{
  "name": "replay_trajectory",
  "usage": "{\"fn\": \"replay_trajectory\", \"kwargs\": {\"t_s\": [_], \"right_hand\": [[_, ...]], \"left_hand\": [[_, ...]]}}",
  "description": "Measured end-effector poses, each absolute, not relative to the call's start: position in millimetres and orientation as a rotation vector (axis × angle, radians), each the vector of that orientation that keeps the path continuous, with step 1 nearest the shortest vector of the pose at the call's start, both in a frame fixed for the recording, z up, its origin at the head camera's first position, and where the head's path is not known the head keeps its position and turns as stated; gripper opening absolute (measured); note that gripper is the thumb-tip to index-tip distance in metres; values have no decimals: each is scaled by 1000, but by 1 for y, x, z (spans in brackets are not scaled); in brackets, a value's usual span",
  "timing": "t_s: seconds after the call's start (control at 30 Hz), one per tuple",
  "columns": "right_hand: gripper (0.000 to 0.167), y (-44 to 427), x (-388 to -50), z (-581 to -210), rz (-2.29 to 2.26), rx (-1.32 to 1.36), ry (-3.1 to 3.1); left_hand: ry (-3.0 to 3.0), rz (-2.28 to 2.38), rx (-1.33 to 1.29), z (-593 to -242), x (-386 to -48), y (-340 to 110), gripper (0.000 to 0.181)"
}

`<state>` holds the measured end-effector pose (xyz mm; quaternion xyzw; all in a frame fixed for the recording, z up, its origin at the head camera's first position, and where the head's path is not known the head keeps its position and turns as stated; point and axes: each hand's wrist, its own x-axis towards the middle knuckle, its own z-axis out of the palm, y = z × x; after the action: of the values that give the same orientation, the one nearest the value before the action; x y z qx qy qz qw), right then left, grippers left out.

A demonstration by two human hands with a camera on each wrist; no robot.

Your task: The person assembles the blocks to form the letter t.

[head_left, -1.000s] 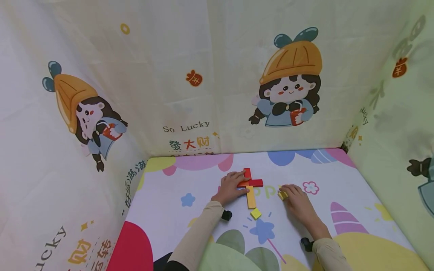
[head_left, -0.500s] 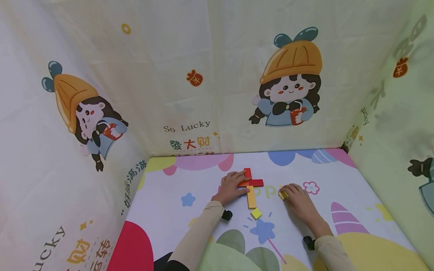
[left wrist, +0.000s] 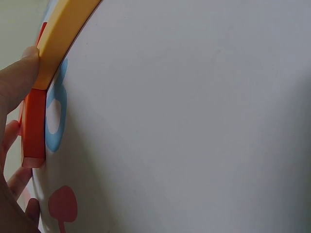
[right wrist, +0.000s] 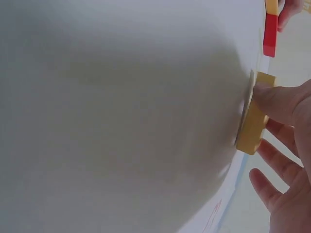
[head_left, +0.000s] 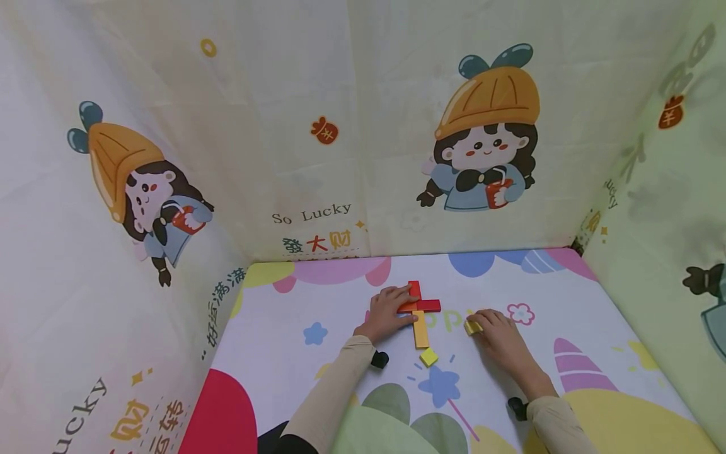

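Note:
My left hand rests on a cross of flat wooden blocks, its thumb touching the long light-orange block and its fingers spread over the far part. A red block points away from me, another red block points right, and an orange-red block lies partly under the hand. Just off the near end of the light-orange block is a small yellow block, turned cornerwise. To the right, my right hand pinches a yellow block between thumb and fingers, apart from the cross.
The blocks lie on a white table mat printed with stars, flowers and hills. A pale printed cloth wall stands behind the mat's far edge, with more cloth at both sides.
Almost nothing differs. Both hands and the blocks hold their places, apart from a very slight shift of the right hand.

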<state>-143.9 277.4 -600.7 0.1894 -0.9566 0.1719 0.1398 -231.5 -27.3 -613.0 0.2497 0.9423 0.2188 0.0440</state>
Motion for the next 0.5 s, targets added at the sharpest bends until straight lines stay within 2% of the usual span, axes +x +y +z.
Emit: {"fn": "replay_trajectory", "kwargs": {"t_s": [0.5], "right_hand": [[44, 252, -127, -599, 535, 507, -2765]], "left_hand": [[2884, 652, 773, -614, -235, -29, 57]]}}
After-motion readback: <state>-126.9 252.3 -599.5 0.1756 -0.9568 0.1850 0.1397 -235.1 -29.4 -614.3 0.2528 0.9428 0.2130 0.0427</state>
